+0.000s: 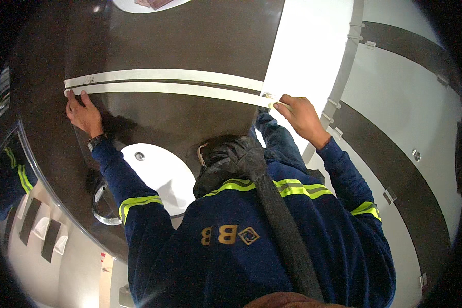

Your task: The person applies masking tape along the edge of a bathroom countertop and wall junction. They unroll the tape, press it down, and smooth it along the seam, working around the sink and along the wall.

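Two long, narrow white strips [161, 75] run side by side across a dark brown countertop [179, 41], with a thin dark gap between them. At the left end, the fingertips and thumb of my left hand [84, 115] hold the nearer white strip [179, 89], thumb and finger a little apart. My right hand [302, 117] pinches that strip's right end between thumb and fingers, just past the counter's front edge. The farther strip lies without a hand on it. What the fingertips cover at both ends is hidden.
A white oval basin [164, 177] with a drain sits near my left forearm, beside a chrome tap [103, 205]. Another white basin [138, 6] holds something brownish at the top. Pale partitions [395, 92] with dark bands stand right; a mirror [15, 174] lines the left.
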The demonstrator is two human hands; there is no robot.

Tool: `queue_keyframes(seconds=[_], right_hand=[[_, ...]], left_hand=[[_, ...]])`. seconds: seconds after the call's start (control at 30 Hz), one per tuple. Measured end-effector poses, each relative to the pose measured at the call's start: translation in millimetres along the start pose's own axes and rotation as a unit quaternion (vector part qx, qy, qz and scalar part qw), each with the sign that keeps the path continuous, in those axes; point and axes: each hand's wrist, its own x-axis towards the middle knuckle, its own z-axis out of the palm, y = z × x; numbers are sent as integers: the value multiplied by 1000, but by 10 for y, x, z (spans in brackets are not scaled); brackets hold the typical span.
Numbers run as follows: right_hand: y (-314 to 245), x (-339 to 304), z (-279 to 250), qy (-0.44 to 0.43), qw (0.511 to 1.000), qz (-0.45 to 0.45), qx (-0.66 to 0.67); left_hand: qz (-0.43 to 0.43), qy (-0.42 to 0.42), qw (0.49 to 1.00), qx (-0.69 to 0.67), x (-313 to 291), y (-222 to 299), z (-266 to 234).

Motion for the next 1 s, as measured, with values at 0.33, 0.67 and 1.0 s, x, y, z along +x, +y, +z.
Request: queue_keyframes(seconds=[0.33,0.67,1.0], right_hand=[[86,65,48,15,1000,-8,-19],[27,86,53,9,1000,30,-4],[85,59,89,46,999,9,-18]], left_hand=[[1,0,1000,13,8,-20,-9],[18,30,999,33,17,14,-27],[-1,35,999,-4,-5,138,-94]])
